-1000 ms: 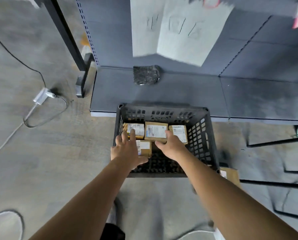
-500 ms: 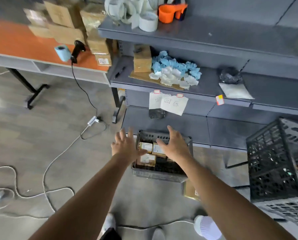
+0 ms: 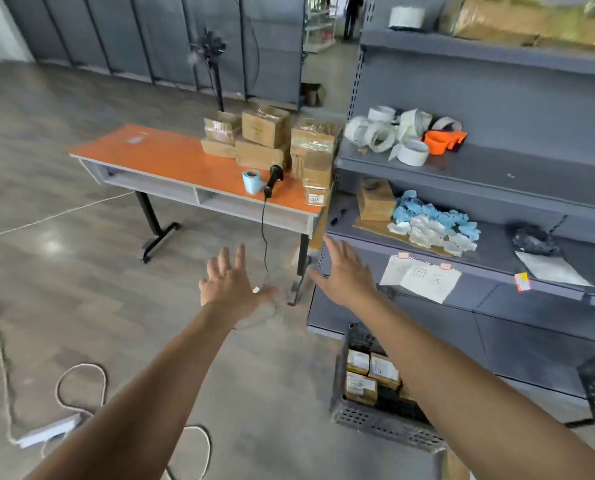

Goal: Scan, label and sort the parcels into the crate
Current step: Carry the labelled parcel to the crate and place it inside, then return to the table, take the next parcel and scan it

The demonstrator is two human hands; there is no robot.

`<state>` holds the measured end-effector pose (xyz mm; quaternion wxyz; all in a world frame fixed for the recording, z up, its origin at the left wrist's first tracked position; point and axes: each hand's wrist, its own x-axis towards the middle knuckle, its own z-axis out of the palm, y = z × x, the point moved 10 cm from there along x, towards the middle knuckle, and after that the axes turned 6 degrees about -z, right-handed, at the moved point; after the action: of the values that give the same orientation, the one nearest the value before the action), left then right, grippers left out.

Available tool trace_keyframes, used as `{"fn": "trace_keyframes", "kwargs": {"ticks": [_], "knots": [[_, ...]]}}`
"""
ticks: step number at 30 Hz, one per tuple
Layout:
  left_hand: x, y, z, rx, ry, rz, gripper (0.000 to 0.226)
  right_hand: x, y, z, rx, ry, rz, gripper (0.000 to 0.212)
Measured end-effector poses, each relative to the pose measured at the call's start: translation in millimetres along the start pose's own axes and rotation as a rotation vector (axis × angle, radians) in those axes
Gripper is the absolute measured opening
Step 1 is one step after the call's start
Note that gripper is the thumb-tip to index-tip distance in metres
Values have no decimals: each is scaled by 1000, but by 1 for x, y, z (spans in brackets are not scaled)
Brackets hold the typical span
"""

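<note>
A: What's furthest left?
B: The orange table point(image 3: 157, 157). The left hand point(image 3: 233, 284) hangs in the air in front of it, fingers spread, holding nothing.
A: And the tools?
B: Towards the table's right end there's a blue label roll point(image 3: 252, 181) with the scanner point(image 3: 274, 175) just beside it. The unsorted parcels point(image 3: 266, 131) are stacked behind them.
A: The right hand?
B: The right hand point(image 3: 344, 275) is loose and empty too, raised near the table's corner.
A: The crate?
B: The crate point(image 3: 375, 419) sits on the floor at the foot of the shelving point(image 3: 531, 98). Three labelled parcels point(image 3: 360, 388) show inside, though the forearm point(image 3: 462, 375) may hide more.
A: Which step, then?
B: Between parcels, I'd say. The next move calls for reaching to the stack, taking one box and bringing it to the scanner.
</note>
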<state>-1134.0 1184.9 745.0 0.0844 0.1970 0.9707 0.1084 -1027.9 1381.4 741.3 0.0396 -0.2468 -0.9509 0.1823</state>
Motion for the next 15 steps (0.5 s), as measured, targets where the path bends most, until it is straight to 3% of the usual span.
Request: {"fn": "trace_keyframes", "kwargs": {"ticks": [7,15], "knots": [[49,-90,-58,-34,20,12,109,38,-126,23,-32,-24,-25,81],[139,-105,-68,-21,15,49,108,129,-160,45,5,-11,-25,82]]}}
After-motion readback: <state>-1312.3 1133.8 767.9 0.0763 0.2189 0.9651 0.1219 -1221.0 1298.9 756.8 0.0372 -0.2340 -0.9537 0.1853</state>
